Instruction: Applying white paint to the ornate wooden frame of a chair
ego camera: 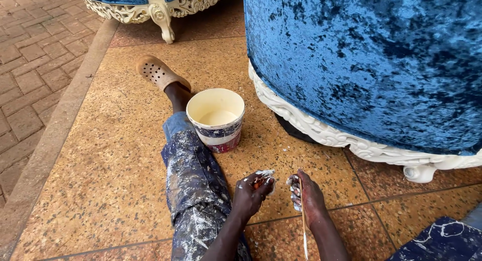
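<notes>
Sitting on the speckled floor point(115, 155), the person faced a large blue velvet sofa point(371, 65) whose carved white trim point(321, 133) ran along its base to a stubby foot at lower right. A second piece with the same blue cloth and carved white leg point(163, 20) stood at the top edge, mostly cut off. Brick paving point(35, 45) lay left of a concrete kerb.

One leg in paint-spattered trousers point(193, 180) stretched forward, ending in a tan perforated clog point(160, 73). A pail of cream-white paint point(216, 118) stood touching that leg, well short of the trim.

Left hand point(251, 193): fingers curled in, tips pressed together on something small and reddish smeared with white; what it was could not be made out. Right hand point(307, 198): fingers closed around a thin brush handle point(304, 231), which ran down past the wrist; the bristle end was hidden behind the fingers. Both hands were near each other, low over the floor, apart from the pail and the trim.

Judgement: a pause in painting the trim, with the hands tending to the brush or to paint on the fingers. Next move would call for turning the brush tip outward and reaching to the pail. Paint level was visible; coverage on the trim could not be judged.
</notes>
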